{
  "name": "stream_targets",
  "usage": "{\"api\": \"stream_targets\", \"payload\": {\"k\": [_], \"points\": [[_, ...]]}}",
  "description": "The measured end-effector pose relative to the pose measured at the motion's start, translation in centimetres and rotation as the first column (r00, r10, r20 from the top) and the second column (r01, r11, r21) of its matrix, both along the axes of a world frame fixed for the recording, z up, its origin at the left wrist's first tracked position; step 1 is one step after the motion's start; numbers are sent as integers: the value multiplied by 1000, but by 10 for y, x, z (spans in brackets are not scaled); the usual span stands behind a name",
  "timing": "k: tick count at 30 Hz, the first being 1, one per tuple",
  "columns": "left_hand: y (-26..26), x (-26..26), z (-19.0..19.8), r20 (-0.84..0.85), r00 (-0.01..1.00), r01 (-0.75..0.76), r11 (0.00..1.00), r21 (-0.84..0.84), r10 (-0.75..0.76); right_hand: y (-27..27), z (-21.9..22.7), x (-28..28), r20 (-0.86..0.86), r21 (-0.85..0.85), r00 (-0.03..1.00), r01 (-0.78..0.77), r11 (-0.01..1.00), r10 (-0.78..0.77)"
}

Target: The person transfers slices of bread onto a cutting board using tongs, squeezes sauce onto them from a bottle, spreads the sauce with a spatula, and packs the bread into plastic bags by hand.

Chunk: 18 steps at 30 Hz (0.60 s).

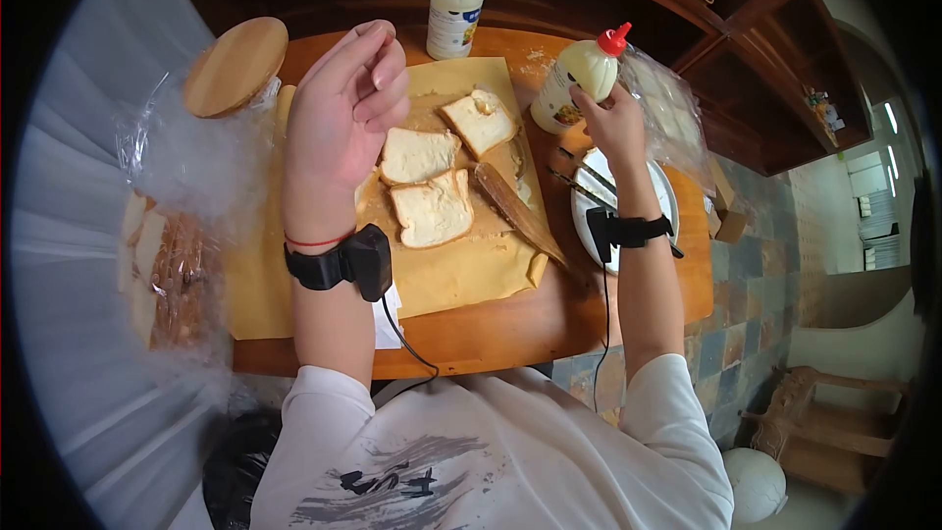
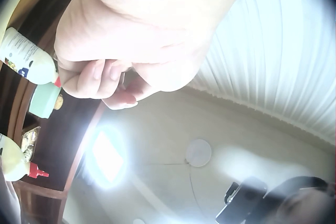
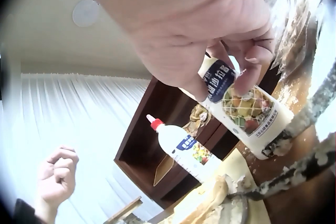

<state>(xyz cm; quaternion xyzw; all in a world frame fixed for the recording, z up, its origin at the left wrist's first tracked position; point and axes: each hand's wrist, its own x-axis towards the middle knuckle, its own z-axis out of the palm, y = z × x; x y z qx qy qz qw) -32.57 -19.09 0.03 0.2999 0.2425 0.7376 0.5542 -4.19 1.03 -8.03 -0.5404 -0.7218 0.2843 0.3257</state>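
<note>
The right hand (image 1: 615,123) has its fingers (image 3: 247,71) curled round a squeeze bottle (image 1: 579,79) — thumb on one side, fingertips on the other, gripping its body just below the red cap. The bottle stands tilted on the wooden table (image 1: 510,329), between the brown paper (image 1: 461,270) and a clear plastic bag (image 1: 667,108). The left hand (image 1: 343,108) is raised above the table's left part, fingers (image 2: 97,77) loosely curled in toward the palm and holding nothing.

There are two squeeze bottles: the held one and a second bottle (image 1: 455,5), also red-capped, standing upright at the far edge of the table, well apart from both hands. Three bread slices (image 1: 432,206) lie close together on the brown paper, one of them with a dab of spread on it. One smeared knife (image 1: 515,211) lies on the paper just right of the slices, its blade pointing toward the near right corner.

Under the right wrist sits one white plate (image 1: 659,186) with dark utensils across it — partly hidden by the forearm. To the left, a round wooden lid (image 1: 235,67) sits beside a crumpled bread bag (image 1: 172,255) with more slices inside. The raised left hand blocks part of the paper's left side.
</note>
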Motion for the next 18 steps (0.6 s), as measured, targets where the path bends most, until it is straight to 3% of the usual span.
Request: {"api": "stream_targets", "payload": {"k": [6,8,10,11,13,14,16,18], "points": [[3,3,-2,8,999,-40,997,-68,41,-2,16,-7,20,61,990,139,988,-141],[8,7,-5,21,999,-36,993,-111,39,-3,22,-6,-182,47,964,204,978,-192],[14,11,-11,-4,1000,-27,986,-166,27,-11,32,-6,-524,-92,832,156,983,-181],[17,14,-16,-7,1000,-30,986,-167,29,-16,39,-3,-551,-164,814,109,980,-183],[20,21,-23,-224,973,20,986,-164,-58,-27,56,-1,-580,-234,793,60,970,-189],[21,31,-19,-228,972,21,986,-165,-59,-33,61,-6,-643,-300,749,-55,952,-159],[20,55,-9,-612,791,-99,979,-176,-30,-44,67,-18,-702,-362,701,-204,910,-123],[25,57,-22,-554,831,-12,995,-102,-47,-56,68,-30,-720,-408,688,-319,855,-87]]}}
